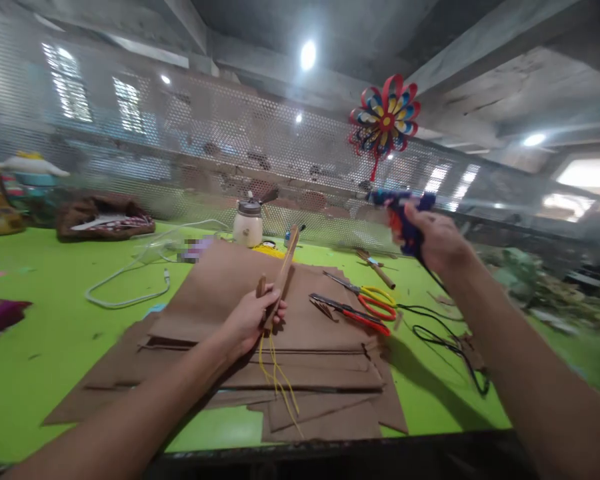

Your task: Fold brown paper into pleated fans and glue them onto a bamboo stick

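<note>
My left hand (250, 317) is closed around a narrow folded strip of brown paper (287, 261), which tilts up and away over the stack. Thin yellow strings (276, 377) hang from the strip's lower end. Raised at the right, my right hand (446, 244) grips a dark blue glue gun (408, 225) with an orange part, its nozzle pointing left; it is blurred. A black cord (443, 343) lies on the table below. Brown paper sheets (205, 287) are stacked under my left hand. On them rest yellow-handled scissors (377, 295) and red-handled scissors (353, 312).
Behind the stack stands a white jar with a dark lid (249, 225). A white cable (125, 303) curls on the green table (25, 380) at left, near a brown basket (105, 219). A colourful paper flower (386, 121) hangs before the perforated screen (300, 147).
</note>
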### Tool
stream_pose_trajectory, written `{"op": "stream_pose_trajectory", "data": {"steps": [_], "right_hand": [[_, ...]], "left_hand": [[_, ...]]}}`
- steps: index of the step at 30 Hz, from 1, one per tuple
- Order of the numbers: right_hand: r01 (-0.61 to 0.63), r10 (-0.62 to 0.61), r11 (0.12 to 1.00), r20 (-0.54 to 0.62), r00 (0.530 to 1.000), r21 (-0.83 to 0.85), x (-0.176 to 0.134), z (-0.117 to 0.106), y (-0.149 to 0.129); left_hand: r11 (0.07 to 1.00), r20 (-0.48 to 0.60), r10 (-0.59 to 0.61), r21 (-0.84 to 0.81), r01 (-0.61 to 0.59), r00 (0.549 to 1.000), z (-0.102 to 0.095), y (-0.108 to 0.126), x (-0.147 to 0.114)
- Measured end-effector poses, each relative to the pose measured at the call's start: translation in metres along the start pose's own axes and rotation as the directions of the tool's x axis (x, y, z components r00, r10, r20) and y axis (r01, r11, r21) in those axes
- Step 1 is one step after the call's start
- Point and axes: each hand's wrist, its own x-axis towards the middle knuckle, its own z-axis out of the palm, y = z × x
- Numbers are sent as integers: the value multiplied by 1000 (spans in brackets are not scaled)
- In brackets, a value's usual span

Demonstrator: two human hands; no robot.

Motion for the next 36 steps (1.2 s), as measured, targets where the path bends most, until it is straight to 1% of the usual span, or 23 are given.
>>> {"op": "stream_pose_trajectory", "data": {"steps": [1, 3, 5, 6, 7, 9, 15, 17, 19, 21, 23, 26, 31, 36], "right_hand": [[-32, 33, 998, 15, 999, -56, -18, 15, 10], [-62, 82, 981, 101, 992, -186, -51, 41, 33], [-104, 163, 961, 218, 962, -257, -75, 60, 52], [-130, 199, 953, 244, 949, -274, -83, 67, 59], [-139, 226, 946, 288, 931, -294, -88, 72, 64], [-135, 245, 936, 329, 912, -324, -93, 78, 67], [-25, 223, 916, 455, 862, -401, -95, 82, 60], [-23, 223, 907, 434, 873, -420, -97, 85, 59], [-38, 216, 907, 386, 897, -420, -99, 88, 61], [-36, 182, 919, 343, 921, -392, -100, 91, 64], [-23, 151, 930, 324, 934, -366, -101, 93, 69], [-29, 153, 933, 323, 934, -359, -101, 95, 72], [-43, 159, 940, 325, 932, -338, -101, 98, 69], [-20, 163, 916, 327, 931, -402, -102, 97, 69]], "left_hand": [[1000, 2, -4, -9, 4, 1000, 0, 0, -1], [1000, 18, -3, -22, 3, 1000, 0, -1, -3], [1000, 31, 3, -24, -3, 1000, -1, -2, -4], [1000, 40, 9, -22, -8, 999, -2, -2, -5], [1000, 45, 17, -18, -16, 999, -2, -3, -5], [1000, 60, 30, -7, -30, 998, -3, -5, -5], [997, 130, 75, -29, -72, 989, 0, -6, -6], [996, 153, 76, -51, -68, 985, 3, -6, -8], [996, 167, 62, -69, -51, 984, 5, -6, -9], [996, 183, 56, -78, -42, 982, 6, -6, -11], [995, 197, 67, -82, -52, 978, 6, -6, -12], [994, 205, 85, -86, -68, 975, 7, -6, -13], [992, 184, 107, -82, -93, 977, 7, -6, -13], [993, 194, 96, -90, -80, 976, 7, -8, -12]]}}
